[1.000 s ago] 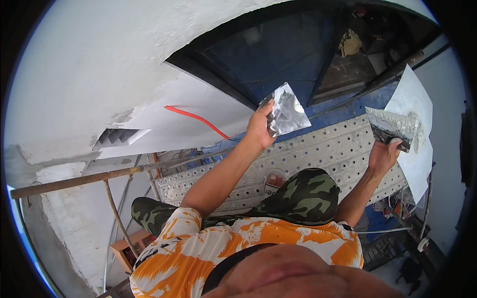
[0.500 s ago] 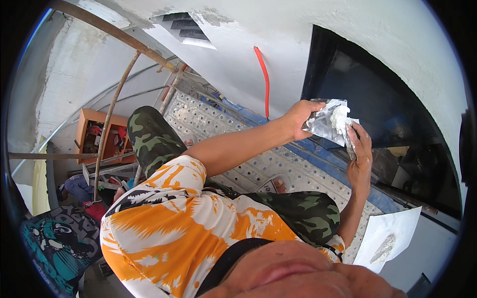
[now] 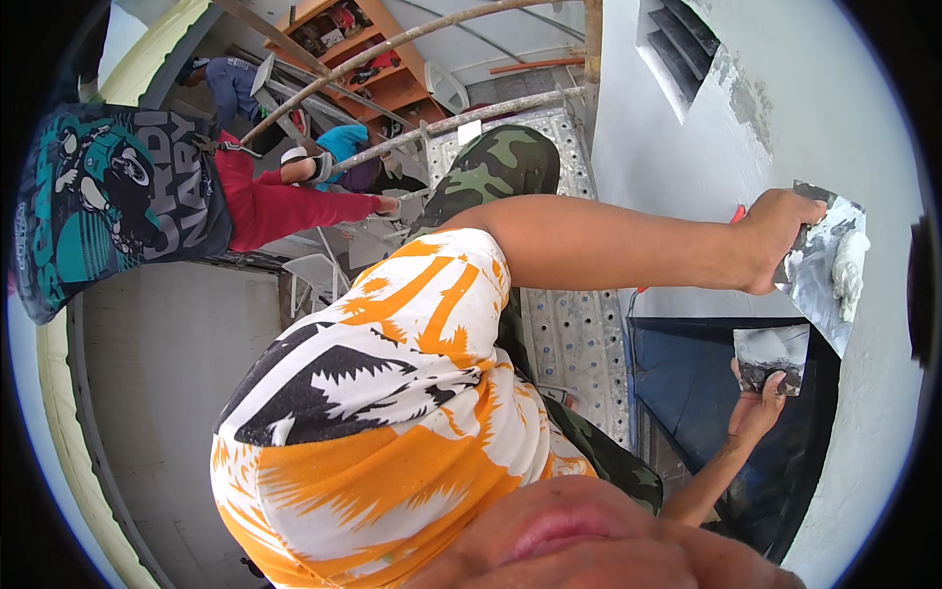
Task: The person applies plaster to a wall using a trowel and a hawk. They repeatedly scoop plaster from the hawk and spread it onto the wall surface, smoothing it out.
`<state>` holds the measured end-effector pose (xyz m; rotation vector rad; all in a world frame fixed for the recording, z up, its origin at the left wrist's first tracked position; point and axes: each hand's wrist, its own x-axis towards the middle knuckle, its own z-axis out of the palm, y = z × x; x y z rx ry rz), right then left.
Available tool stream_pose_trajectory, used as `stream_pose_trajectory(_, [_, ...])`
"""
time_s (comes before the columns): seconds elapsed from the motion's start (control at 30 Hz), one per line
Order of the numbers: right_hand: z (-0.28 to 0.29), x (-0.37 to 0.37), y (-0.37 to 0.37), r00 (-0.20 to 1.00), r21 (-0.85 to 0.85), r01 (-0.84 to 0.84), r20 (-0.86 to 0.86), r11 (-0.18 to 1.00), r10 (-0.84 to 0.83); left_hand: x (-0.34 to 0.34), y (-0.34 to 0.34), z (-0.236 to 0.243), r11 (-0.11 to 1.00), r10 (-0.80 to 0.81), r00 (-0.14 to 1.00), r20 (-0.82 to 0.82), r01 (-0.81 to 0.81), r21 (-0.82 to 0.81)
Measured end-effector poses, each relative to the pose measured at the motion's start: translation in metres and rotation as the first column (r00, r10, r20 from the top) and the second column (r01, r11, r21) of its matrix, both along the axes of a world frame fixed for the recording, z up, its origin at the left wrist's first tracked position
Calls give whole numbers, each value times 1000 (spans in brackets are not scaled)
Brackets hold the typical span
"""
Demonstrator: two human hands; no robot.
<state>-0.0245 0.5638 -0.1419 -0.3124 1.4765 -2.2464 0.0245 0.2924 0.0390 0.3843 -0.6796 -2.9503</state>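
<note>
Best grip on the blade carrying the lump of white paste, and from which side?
I'd pinch the blade by its edge on the picture's left, coming from that side, as the left hand does. It looks thin and flat, which suits a pinch, and the white paste lies toward the opposite edge, where gripping would likely smear it.

Flat silver metal blades (image 3: 819, 260) (image 3: 772, 348): two pieces
Soft white paste lump (image 3: 849, 273): one
Bare hands of the wearer (image 3: 770, 240) (image 3: 758, 410): two
Dark slatted wall opening (image 3: 677, 44): one
Orange open-shelved cabinet (image 3: 392, 90): one
</note>
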Motion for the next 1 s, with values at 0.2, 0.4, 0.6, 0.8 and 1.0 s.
stream_pose_trajectory(0.2, [31,45,-88,953,140,-199,260,970,157,21,-84,6,989,30,996,84,-17,-145])
stream_pose_trajectory(0.4, [63,38,-187,940,458,-293,299,839,165,40,-140,-7,961,63,958,281,18,-275])
stream_pose_trajectory(0.6, [48,-31,-311,897,383,-388,368,838,246,44,-172,-1,939,207,954,216,-131,-318])
stream_pose_trajectory(0.8, [39,-50,-393,849,-173,-373,332,911,411,57,-202,8,922,207,976,71,-171,-346])
stream_pose_trajectory(1.0, [-12,-10,-434,678,-408,-402,469,820,566,76,-228,10,882,425,870,249,-336,-330])
